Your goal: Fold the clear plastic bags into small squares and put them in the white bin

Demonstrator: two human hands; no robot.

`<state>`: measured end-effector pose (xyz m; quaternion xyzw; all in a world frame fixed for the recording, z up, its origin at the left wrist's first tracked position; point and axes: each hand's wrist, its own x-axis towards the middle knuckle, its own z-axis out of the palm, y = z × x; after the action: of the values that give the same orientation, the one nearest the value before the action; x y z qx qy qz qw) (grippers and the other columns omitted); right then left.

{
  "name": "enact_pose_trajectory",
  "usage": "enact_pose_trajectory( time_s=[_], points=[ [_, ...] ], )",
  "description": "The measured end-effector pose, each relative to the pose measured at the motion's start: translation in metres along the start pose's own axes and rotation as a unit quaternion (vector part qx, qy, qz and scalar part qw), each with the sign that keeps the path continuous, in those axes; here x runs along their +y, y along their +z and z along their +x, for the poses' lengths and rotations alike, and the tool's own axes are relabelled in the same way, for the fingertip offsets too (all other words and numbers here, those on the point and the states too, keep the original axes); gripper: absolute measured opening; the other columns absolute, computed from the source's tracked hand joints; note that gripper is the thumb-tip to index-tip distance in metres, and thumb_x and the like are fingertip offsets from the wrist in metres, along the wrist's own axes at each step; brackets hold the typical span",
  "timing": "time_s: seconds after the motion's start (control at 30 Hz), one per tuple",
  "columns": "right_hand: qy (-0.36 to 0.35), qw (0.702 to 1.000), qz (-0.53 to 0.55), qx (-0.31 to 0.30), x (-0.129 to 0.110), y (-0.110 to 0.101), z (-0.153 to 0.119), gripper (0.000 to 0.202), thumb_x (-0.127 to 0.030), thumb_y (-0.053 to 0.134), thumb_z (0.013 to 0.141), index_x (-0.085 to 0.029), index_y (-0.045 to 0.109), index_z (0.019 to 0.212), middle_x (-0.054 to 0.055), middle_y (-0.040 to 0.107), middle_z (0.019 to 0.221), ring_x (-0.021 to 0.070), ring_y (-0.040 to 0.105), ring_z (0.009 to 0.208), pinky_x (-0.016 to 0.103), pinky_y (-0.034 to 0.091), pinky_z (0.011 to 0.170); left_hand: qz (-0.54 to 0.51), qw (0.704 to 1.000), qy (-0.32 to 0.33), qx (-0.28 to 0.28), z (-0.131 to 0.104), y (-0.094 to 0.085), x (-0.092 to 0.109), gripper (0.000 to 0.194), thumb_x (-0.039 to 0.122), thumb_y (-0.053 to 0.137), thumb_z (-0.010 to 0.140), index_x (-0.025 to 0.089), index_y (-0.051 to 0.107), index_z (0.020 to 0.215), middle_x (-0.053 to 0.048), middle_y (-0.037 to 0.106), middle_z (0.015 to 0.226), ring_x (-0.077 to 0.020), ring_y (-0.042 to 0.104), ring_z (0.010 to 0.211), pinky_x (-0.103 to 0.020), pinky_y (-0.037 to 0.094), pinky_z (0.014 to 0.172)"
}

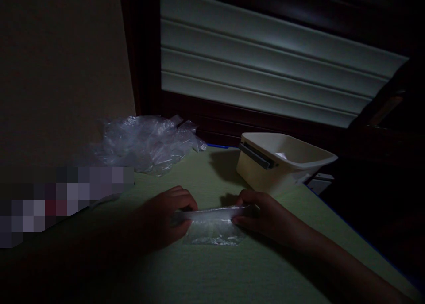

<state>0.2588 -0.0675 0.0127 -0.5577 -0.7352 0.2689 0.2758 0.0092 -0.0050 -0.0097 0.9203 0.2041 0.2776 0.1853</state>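
A small clear plastic bag [214, 228] is stretched between my two hands, low over the green tabletop. My left hand [172, 215] pinches its left upper corner between thumb and fingers. At the right upper corner, the thumb and fingers of my right hand [259, 213] close on the plastic in the same way. The bag's upper edge runs nearly straight from hand to hand, and its lower part hangs toward me. Dim light hides whether anything lies inside it.
A heap of clear plastic bags [149, 142] lies at the back left. A cream-coloured bin [262, 167] with a grey handle stands at the back right, near the blue edge of the green table [212, 273]. Behind rises a dark frame with pale slats [265, 60].
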Motion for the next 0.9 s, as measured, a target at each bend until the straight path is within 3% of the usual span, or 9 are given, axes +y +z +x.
enact_pose_trajectory(
  time_s=[0.17, 0.33, 0.43, 0.57, 0.73, 0.9],
  points=[
    [-0.043, 0.997, -0.056, 0.001, -0.007, -0.002, -0.004, 0.005, -0.016, 0.057, 0.077, -0.019, 0.058, 0.074, 0.002, 0.062, 0.071, 0.0155, 0.057, 0.062, 0.028, 0.046, 0.055, 0.002, 0.998, 0.058, -0.006, 0.000, 0.001, 0.002, 0.018, 0.004, 0.042, 0.076, 0.018, 0.053, 0.079, -0.001, 0.056, 0.077, -0.0152, 0.053, 0.073, -0.024, 0.040, 0.064],
    [-0.128, 0.986, -0.096, 0.046, -0.017, -0.009, -0.016, 0.016, -0.028, 0.059, 0.083, -0.022, 0.063, 0.097, 0.007, 0.068, 0.097, 0.0227, 0.063, 0.090, 0.038, 0.051, 0.078, 0.019, 0.998, 0.034, -0.041, -0.001, -0.002, 0.009, 0.019, 0.001, 0.045, 0.075, 0.017, 0.054, 0.079, -0.002, 0.056, 0.079, -0.0158, 0.052, 0.077, -0.025, 0.041, 0.067],
    [-0.190, 0.963, -0.167, 0.091, -0.024, -0.010, -0.022, 0.027, -0.032, 0.055, 0.085, -0.022, 0.063, 0.109, 0.011, 0.067, 0.106, 0.0264, 0.063, 0.097, 0.042, 0.051, 0.082, 0.019, 0.998, 0.043, -0.042, -0.002, -0.002, 0.010, 0.018, 0.001, 0.045, 0.078, 0.017, 0.053, 0.080, -0.001, 0.056, 0.079, -0.0162, 0.051, 0.077, -0.025, 0.039, 0.066],
    [-0.236, 0.942, -0.236, 0.034, -0.036, -0.001, -0.028, 0.042, -0.032, 0.054, 0.086, -0.017, 0.056, 0.126, 0.015, 0.063, 0.119, 0.0281, 0.062, 0.104, 0.040, 0.054, 0.084, 0.026, 0.998, 0.055, -0.036, -0.003, -0.002, 0.012, 0.021, -0.002, 0.045, 0.075, 0.017, 0.052, 0.078, 0.000, 0.055, 0.078, -0.0152, 0.050, 0.076, -0.024, 0.038, 0.066],
    [-0.265, 0.907, -0.320, -0.068, -0.029, 0.019, -0.033, 0.049, -0.034, 0.060, 0.084, -0.010, 0.057, 0.126, 0.017, 0.058, 0.126, 0.0318, 0.059, 0.111, 0.041, 0.053, 0.090, 0.091, 0.992, 0.084, -0.040, 0.000, -0.002, 0.015, 0.023, -0.006, 0.054, 0.068, 0.016, 0.050, 0.073, 0.001, 0.056, 0.075, -0.0144, 0.050, 0.070, -0.024, 0.038, 0.063],
    [-0.288, 0.882, -0.364, -0.081, -0.015, 0.023, -0.031, 0.056, -0.042, 0.060, 0.083, -0.005, 0.057, 0.125, 0.020, 0.052, 0.127, 0.0345, 0.058, 0.110, 0.040, 0.052, 0.090, 0.209, 0.968, 0.127, -0.051, 0.005, -0.010, 0.014, 0.022, -0.004, 0.061, 0.071, 0.016, 0.055, 0.078, -0.001, 0.062, 0.084, -0.0170, 0.054, 0.076, -0.028, 0.040, 0.070]
  ],
)
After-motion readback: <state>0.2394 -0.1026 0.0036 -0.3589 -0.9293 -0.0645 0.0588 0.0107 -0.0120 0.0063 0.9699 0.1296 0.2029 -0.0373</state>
